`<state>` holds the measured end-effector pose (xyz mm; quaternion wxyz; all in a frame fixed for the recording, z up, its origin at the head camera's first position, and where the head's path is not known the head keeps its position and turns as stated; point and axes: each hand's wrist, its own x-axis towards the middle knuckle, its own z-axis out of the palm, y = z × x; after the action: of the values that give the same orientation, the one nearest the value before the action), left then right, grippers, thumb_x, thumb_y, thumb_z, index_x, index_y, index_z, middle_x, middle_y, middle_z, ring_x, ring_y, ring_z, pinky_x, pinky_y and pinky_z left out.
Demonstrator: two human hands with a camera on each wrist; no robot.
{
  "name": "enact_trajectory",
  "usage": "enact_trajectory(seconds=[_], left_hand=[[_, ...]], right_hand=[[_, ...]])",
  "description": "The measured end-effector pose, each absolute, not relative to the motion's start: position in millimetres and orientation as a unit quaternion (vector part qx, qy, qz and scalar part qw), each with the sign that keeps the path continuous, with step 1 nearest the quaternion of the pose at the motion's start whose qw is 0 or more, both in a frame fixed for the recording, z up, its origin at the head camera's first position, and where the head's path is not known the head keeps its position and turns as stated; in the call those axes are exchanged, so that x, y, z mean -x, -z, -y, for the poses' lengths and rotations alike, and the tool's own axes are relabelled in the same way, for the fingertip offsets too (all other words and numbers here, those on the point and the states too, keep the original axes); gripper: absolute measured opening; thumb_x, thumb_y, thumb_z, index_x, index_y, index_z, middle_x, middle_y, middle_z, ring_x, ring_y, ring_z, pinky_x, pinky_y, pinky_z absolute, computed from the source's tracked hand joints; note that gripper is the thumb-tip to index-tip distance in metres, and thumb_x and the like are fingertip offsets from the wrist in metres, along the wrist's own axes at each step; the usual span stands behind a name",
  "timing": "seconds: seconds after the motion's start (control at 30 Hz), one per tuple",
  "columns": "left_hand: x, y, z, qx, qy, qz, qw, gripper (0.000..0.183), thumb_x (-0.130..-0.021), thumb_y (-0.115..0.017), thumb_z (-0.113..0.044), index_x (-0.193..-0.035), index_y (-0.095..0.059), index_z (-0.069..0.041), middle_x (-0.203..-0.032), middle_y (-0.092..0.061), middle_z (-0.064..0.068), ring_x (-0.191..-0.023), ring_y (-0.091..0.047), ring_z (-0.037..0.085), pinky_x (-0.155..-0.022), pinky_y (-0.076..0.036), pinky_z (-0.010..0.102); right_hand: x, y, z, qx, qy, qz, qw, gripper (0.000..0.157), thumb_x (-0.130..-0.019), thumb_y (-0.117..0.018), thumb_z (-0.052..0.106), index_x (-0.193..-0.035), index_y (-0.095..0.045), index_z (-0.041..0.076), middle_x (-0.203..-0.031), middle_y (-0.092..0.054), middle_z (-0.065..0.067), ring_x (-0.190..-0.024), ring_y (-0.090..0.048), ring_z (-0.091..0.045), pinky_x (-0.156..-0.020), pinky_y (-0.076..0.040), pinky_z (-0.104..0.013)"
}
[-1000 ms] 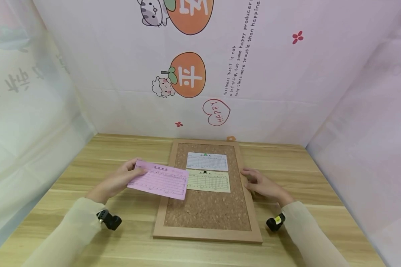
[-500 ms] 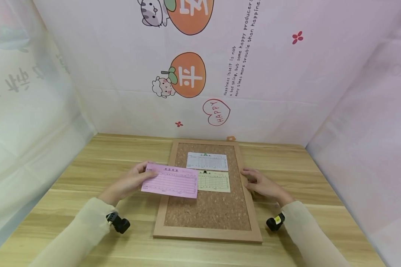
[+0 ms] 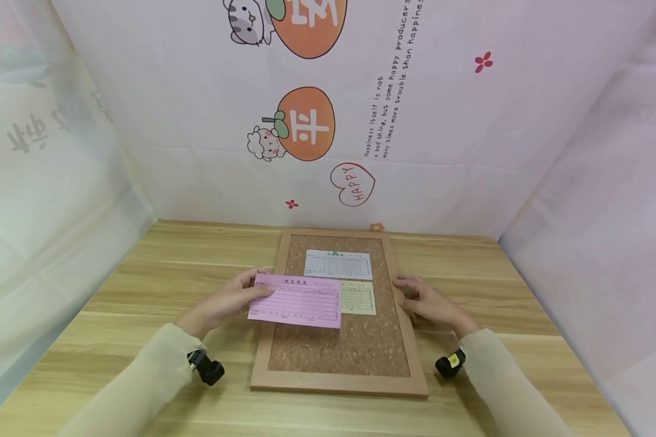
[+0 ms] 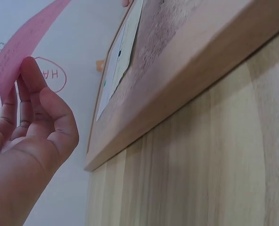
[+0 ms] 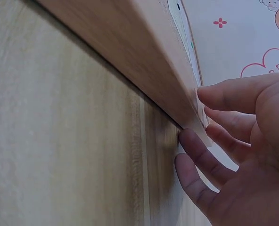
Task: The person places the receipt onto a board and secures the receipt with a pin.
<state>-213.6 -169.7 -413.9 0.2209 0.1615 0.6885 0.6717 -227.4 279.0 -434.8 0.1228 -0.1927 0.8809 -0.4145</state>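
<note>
My left hand (image 3: 226, 303) pinches a pink printed form slip (image 3: 300, 303) by its left end, thumb on the front, fingers behind. The slip hovers over the left side of a wood-framed corkboard (image 3: 344, 355) and covers part of a pale yellow form slip (image 3: 361, 298). Above that, a pale blue form slip (image 3: 338, 267) is pinned with a green pushpin (image 3: 335, 254). The yellow slip's dark pin (image 4: 119, 53) shows in the left wrist view; the pink slip hides it in the head view. My right hand (image 3: 429, 301) rests its fingertips against the corkboard's right frame edge.
The corkboard lies on a wood-grain table (image 3: 481, 267), its far end near a printed fabric backdrop (image 3: 443, 188). Fabric sides (image 3: 596, 243) rise at left and right. A small black camera is strapped to each wrist, the left one (image 3: 210, 370) beside the board.
My left hand has moved right with the pink slip, from the board's left edge to farther over it, now hiding much of the yellow slip. My right hand stays at the frame.
</note>
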Motion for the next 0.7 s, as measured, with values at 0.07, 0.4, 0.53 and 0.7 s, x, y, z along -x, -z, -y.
enact_trajectory(seconds=[0.07, 0.4, 0.53, 0.7], left_hand=[[214, 415, 167, -0.166, -0.671, -0.688, 0.222, 0.036, -0.101, -0.059, -0.012, -0.132, -0.048, 0.002, -0.115, -0.062, 0.018, -0.093, -0.067, 0.025, -0.079, -0.057, 0.034], [215, 418, 155, -0.179, -0.668, -0.687, 0.222, 0.033, -0.101, -0.059, -0.013, -0.128, -0.05, 0.002, -0.112, -0.065, 0.017, -0.09, -0.068, 0.025, -0.078, -0.057, 0.035], [215, 419, 150, -0.169, -0.667, -0.691, 0.22, 0.032, -0.101, -0.06, -0.012, -0.128, -0.051, 0.002, -0.11, -0.065, 0.015, -0.089, -0.068, 0.024, -0.077, -0.057, 0.035], [214, 420, 144, -0.166, -0.67, -0.687, 0.225, 0.031, -0.101, -0.058, -0.011, -0.129, -0.05, 0.001, -0.112, -0.064, 0.015, -0.091, -0.068, 0.024, -0.079, -0.057, 0.035]], right_hand=[[227, 435, -279, 0.19, 0.415, -0.882, 0.119, 0.052, -0.102, -0.056, 0.011, -0.147, -0.04, -0.009, -0.158, -0.022, -0.026, -0.129, -0.043, -0.051, -0.1, -0.042, -0.058], [228, 432, -278, 0.186, 0.413, -0.886, 0.096, 0.047, -0.102, -0.057, 0.012, -0.144, -0.045, -0.006, -0.154, -0.031, -0.025, -0.125, -0.046, -0.046, -0.097, -0.043, -0.058], [228, 431, -277, 0.175, 0.408, -0.892, 0.084, 0.046, -0.101, -0.06, 0.013, -0.143, -0.049, -0.003, -0.146, -0.041, -0.023, -0.116, -0.051, -0.039, -0.088, -0.048, -0.048], [226, 431, -275, 0.158, 0.403, -0.898, 0.076, 0.046, -0.097, -0.064, 0.011, -0.141, -0.053, 0.002, -0.137, -0.049, -0.018, -0.104, -0.052, -0.03, -0.077, -0.048, -0.039]])
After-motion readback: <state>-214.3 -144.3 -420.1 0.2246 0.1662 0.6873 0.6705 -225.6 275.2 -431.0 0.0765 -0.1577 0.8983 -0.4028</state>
